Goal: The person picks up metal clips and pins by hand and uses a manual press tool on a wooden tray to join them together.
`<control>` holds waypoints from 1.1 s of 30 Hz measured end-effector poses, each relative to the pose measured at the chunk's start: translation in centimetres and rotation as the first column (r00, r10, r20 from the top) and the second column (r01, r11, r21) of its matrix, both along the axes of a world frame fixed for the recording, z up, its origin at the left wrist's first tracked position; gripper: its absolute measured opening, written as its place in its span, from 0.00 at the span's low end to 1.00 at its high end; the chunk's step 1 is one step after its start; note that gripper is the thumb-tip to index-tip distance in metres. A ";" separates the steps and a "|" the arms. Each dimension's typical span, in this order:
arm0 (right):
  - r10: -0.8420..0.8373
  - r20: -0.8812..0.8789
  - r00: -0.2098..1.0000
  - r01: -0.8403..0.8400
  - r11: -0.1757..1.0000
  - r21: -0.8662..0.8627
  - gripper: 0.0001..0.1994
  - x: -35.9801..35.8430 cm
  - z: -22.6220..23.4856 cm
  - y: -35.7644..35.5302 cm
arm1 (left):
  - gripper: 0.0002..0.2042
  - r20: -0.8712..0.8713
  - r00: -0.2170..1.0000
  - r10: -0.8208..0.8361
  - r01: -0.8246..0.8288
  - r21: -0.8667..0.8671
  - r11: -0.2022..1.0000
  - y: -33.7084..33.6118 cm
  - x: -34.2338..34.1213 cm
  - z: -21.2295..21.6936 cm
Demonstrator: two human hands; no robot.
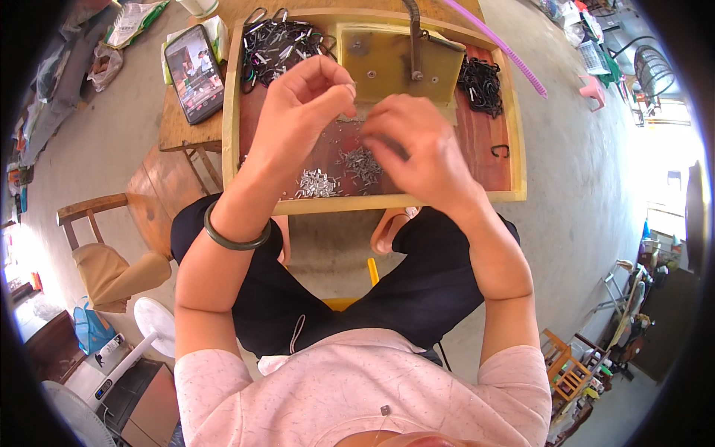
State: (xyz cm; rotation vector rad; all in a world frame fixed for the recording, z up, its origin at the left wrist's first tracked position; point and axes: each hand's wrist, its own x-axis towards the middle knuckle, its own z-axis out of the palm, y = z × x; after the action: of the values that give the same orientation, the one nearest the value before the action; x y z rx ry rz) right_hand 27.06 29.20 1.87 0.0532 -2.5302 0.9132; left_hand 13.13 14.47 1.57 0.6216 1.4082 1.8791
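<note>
My left hand (pixel 314 91) is raised over the wooden tray (pixel 372 203), its thumb and forefinger pinched together. Whatever sits in that pinch is too small to make out. Close by on the right, my right hand (pixel 417 145) hovers with curled fingers, smeared by motion, so its grip does not show. Beneath the hands lie two small heaps of short silver metal pieces (pixel 318 184). Behind them stands a yellowish metal plate (pixel 380 71) with a dark upright bar (pixel 415 45). Black cord loops with silver pieces (pixel 279 48) fill the tray's far left corner.
More black loops (pixel 480 86) are bunched at the tray's right, and a single one (pixel 500 151) lies nearer. A phone (pixel 195 74) leans beside the tray's left wall. A purple ribbed tube (pixel 506 52) crosses the far right. A wooden chair (pixel 104 246) and white fan (pixel 155 328) stand at left.
</note>
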 end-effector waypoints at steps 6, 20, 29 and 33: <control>0.186 0.054 0.981 -0.193 0.910 0.367 0.06 -0.7 -1.8 -1.6 | 0.02 -0.030 0.999 0.025 -0.024 0.032 0.999 -0.7 -0.2 0.4; 0.177 0.149 0.973 -0.231 0.762 0.605 0.05 -2.0 -2.0 -2.9 | 0.03 -0.079 0.996 0.038 -0.041 -0.028 0.999 -2.1 -0.8 0.6; 0.186 0.175 0.967 -0.227 0.940 0.255 0.04 -1.9 -1.2 -0.4 | 0.04 -0.255 0.967 -0.029 -0.007 -0.138 0.990 -2.8 -1.1 0.3; 0.238 0.049 0.970 -0.236 0.876 0.421 0.03 -1.7 -2.7 -1.4 | 0.05 -0.253 0.967 -0.019 -0.005 -0.091 0.996 -2.6 -1.3 -0.3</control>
State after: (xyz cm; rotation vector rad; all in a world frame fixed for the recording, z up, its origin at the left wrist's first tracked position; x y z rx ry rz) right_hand 25.34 27.78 -0.79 0.5107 -2.7123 0.4213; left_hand 11.87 11.88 1.24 0.8447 1.6411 1.7659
